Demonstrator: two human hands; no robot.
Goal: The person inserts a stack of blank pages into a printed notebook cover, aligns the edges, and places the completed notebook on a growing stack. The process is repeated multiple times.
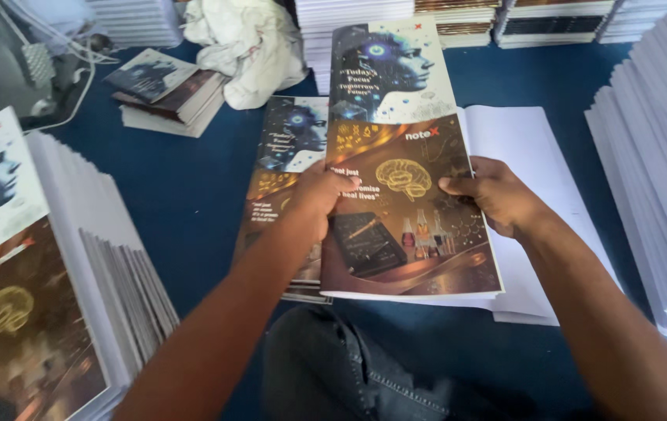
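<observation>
Cover sheet (pixel 407 179) is gripped at both edges by left hand (pixel 319 195) and right hand (pixel 497 195), being aligned over white pages (pixel 536 156); next needs squaring.

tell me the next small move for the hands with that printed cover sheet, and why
Probably lower the cover sheet squarely onto the white paper block under it. Both the left hand and the right hand grip its side edges, and it lies partly over the block and partly over the stack of covers on its left, so it looks not yet aligned.
</observation>
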